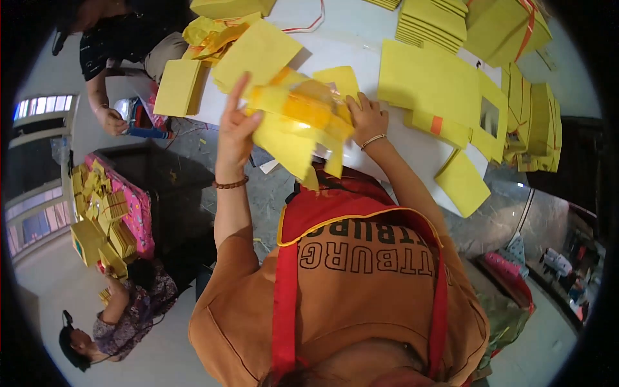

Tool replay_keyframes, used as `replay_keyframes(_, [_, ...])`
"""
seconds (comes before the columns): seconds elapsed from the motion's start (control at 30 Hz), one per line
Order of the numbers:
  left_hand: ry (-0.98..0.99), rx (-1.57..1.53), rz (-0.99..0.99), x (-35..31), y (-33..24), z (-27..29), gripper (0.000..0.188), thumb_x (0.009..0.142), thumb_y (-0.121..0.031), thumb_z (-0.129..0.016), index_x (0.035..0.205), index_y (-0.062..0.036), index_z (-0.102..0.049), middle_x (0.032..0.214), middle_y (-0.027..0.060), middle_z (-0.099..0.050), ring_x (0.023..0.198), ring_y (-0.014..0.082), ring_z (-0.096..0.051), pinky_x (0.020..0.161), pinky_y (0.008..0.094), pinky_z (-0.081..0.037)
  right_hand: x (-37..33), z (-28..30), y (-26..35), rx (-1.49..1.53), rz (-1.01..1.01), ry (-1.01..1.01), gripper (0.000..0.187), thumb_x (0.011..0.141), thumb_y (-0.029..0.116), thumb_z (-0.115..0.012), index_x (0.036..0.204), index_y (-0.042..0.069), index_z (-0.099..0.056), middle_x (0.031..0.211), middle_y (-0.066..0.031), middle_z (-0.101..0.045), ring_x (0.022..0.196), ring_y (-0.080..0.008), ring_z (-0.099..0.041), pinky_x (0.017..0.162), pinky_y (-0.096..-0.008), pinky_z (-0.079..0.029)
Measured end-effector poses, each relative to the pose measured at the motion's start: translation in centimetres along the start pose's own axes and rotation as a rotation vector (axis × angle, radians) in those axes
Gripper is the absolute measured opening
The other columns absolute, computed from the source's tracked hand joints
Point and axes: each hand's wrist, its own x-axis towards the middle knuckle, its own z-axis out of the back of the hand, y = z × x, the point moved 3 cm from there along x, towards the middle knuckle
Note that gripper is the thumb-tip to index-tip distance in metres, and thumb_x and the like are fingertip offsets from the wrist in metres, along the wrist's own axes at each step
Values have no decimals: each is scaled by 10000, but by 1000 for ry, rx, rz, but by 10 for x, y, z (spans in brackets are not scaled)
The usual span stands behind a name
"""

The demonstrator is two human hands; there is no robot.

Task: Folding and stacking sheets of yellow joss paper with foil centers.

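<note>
In front of me is a crumpled yellow paper sheet with clear and orange plastic film point(293, 106), blurred and torn at its lower edge. My right hand point(369, 119) has its fingers closed over the sheet's right side. Beside the left edge is my left hand point(235, 132), index finger stretched up and thumb apart, close to the paper. Whether the thumb touches it I cannot tell. Just behind lies a flat yellow sheet point(261, 55), partly covered by the crumpled one.
On the white table point(348, 48) are a yellow stack point(177, 87), large yellow sheets point(422, 77) and tied bundles point(529, 122). One person point(119, 71) is at the far left. Another person point(138, 297) handles yellow packets by a pink-sided container point(132, 206).
</note>
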Motion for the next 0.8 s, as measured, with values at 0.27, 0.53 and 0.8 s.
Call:
replay_keyframes(0.27, [25,-366,-125,10,17,6,692,760,89,-496,1355,-120,-212,1338,125,-318,1181,260,-388,970,379,-352,-21,-9,-8,42,-82,129,355,704,343,-616,1007,171,-550,1097,-59,-464,875,-256,-474,624,-411,-435])
replay_keyframes(0.53, [-19,544,258,4,120,34,521,770,87,-437,1272,-37,-379,1191,106,-481,1024,133,-483,847,226,-392,-34,7,-17,111,-233,259,431,699,265,-624,1102,151,-521,1145,-78,-463,925,-310,-476,732,-398,-470])
replay_keyframes(0.8, [-93,273,284,8,104,16,693,792,89,-434,1370,-88,-95,1009,121,-571,854,159,-561,741,259,-451,-44,-9,-35,895,-389,372,446,829,256,-540,1227,92,-424,1144,-63,-490,901,-159,-530,736,-330,-442])
